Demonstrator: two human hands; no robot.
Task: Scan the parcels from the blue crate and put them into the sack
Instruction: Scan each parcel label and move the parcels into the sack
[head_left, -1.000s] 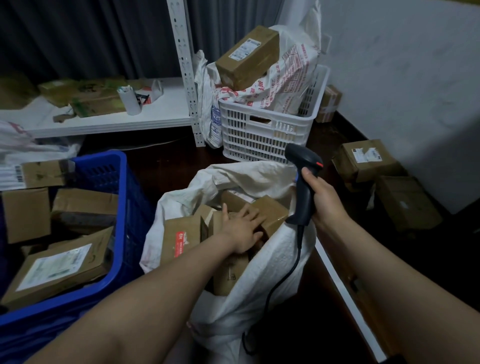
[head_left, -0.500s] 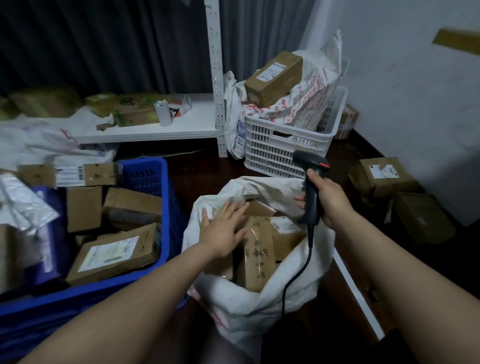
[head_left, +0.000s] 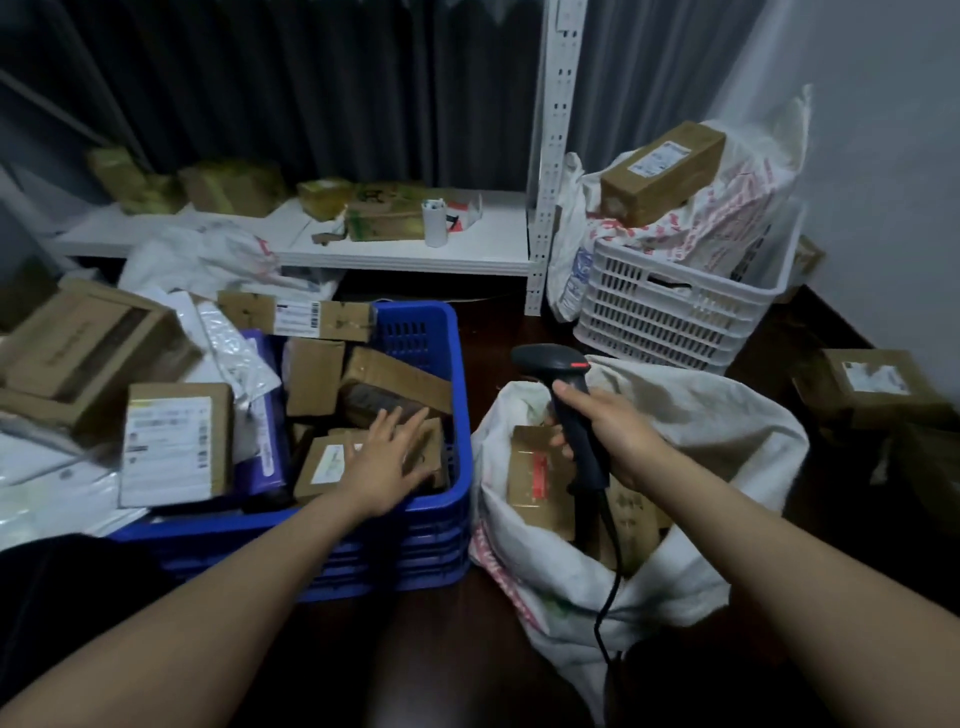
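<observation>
The left hand (head_left: 382, 467) reaches into the blue crate (head_left: 415, 545) with its fingers straight and fanned wide, holding nothing. Directly beneath the palm, in the crate's near right corner, lies a small brown parcel (head_left: 324, 462) with a pale label on top. The view is blurred there, so I cannot tell whether the palm touches it. Beyond the fingertips, more brown cartons are stacked at odd angles. To the left of this hand a purple mailer (head_left: 265, 410) stands on edge against a larger carton with a white shipping label (head_left: 174, 441).

The right hand (head_left: 613, 431) is wrapped round the handle of a black barcode scanner (head_left: 558, 364), with the index finger at the front of the grip. The scanner's head sits above the fist and points left, toward the crate. Its cable (head_left: 618, 569) drops from below the fist and down the front of the sack.

This hand hangs over the open mouth of the white woven sack (head_left: 727, 415), which stands just beside the crate's right wall. Under the hand, inside the sack, lies a brown box with a red sticker (head_left: 537, 478), with other cartons packed beside it below the wrist.

Beyond the right hand stands a white slotted crate (head_left: 660, 317) holding a printed white bag, with a long brown box (head_left: 662, 171) on top. To the right of that hand a labelled carton (head_left: 872, 387) sits on the dark floor. Beyond the left hand, a low white shelf (head_left: 395, 257) carries several cartons and an upright white roll (head_left: 435, 223).
</observation>
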